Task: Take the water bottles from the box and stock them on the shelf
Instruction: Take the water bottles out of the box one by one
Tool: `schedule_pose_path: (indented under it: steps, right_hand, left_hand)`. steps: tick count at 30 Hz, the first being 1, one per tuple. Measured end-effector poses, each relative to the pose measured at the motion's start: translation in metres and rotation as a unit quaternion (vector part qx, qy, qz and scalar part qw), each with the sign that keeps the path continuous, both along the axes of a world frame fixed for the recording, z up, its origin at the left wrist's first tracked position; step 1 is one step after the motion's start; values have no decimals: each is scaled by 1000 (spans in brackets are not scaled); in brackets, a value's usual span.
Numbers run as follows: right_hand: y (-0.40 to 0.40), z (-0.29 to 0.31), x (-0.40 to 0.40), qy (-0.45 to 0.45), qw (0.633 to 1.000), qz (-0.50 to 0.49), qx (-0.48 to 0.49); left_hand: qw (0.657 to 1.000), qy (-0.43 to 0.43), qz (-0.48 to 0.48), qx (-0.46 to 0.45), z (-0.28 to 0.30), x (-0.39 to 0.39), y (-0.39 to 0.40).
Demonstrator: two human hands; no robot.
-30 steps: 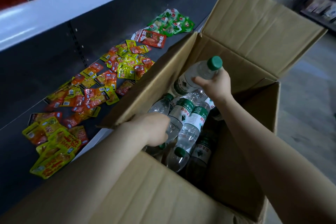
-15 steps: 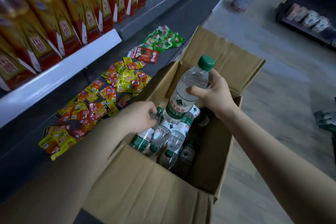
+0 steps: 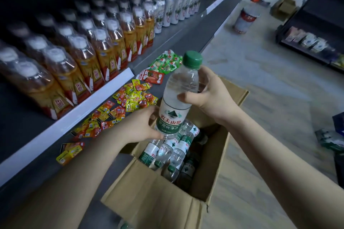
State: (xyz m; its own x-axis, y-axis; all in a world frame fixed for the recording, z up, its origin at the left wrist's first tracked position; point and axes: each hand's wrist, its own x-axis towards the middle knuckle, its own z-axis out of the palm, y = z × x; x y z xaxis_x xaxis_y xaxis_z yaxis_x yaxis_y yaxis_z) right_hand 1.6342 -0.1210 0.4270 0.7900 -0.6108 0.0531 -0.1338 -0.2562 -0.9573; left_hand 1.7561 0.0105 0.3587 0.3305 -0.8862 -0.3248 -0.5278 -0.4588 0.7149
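Note:
A clear water bottle point(image 3: 178, 96) with a green cap and green-white label stands nearly upright above the open cardboard box point(image 3: 158, 197). My right hand point(image 3: 208, 96) grips its upper body from the right. My left hand point(image 3: 141, 126) cups its lower end from the left, fingers curled round the base. Several more water bottles point(image 3: 167, 156) lie on their sides inside the box. The grey shelf point(image 3: 210, 26) runs along the left, beside the box.
Amber drink bottles point(image 3: 104, 48) and white-labelled bottles point(image 3: 176, 7) fill the upper shelf. Small red, yellow and green snack packets point(image 3: 130, 98) lie scattered on the lower shelf board. A large water jug point(image 3: 245, 18), a small box and another rack point(image 3: 312, 41) stand across the floor.
The right hand has lifted the bottle higher out of the box. The left hand left the bottles in the box and now holds this bottle's base. The view tilted up toward the shelf.

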Motion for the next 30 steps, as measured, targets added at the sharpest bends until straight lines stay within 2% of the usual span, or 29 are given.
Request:
schedule_pose_path:
  steps: [7, 13, 21, 30]
  right_hand:
    - [25, 46, 17, -39, 998, 47, 23]
    - [41, 75, 24, -42, 994, 96, 25]
    - [59, 85, 22, -17, 989, 145, 23]
    - [86, 92, 23, -18, 985, 168, 30]
  left_hand:
    - [997, 8, 31, -66, 28, 10, 27]
    - [987, 110, 57, -105, 48, 5, 46]
    - [967, 157, 144, -143, 51, -7, 74]
    - [951, 147, 217, -165, 66, -19, 107]
